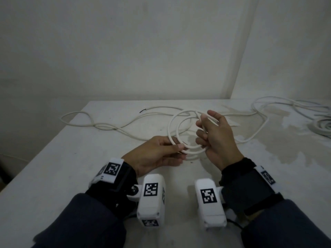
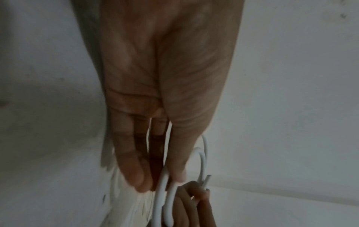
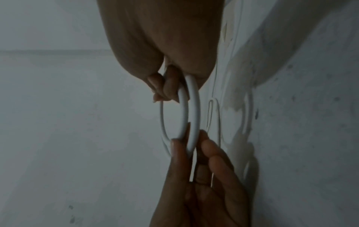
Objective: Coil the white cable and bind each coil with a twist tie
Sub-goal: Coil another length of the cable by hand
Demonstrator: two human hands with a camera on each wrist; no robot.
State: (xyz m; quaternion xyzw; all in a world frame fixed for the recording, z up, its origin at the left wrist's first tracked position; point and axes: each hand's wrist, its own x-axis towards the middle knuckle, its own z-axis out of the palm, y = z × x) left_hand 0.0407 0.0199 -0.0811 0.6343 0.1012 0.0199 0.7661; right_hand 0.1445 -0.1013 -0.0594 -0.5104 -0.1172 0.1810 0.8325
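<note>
A white cable coil (image 1: 176, 130) of a few loops hangs between both hands above the white table (image 1: 71, 158). My left hand (image 1: 166, 151) pinches the coil's near side between thumb and fingers; in the left wrist view the loops (image 2: 164, 190) run past its fingertips. My right hand (image 1: 208, 129) grips the coil's right side, fingers curled round the strands; in the right wrist view the coil (image 3: 191, 113) stretches from those fingers to the left hand below. The rest of the cable (image 1: 107, 127) trails loose across the table. No twist tie is visible.
More white cable (image 1: 279, 106) snakes across the table's far right, and another wound bundle (image 1: 322, 126) lies at the right edge. A dark cable end (image 1: 142, 110) lies near the back. Walls stand close behind and to the right.
</note>
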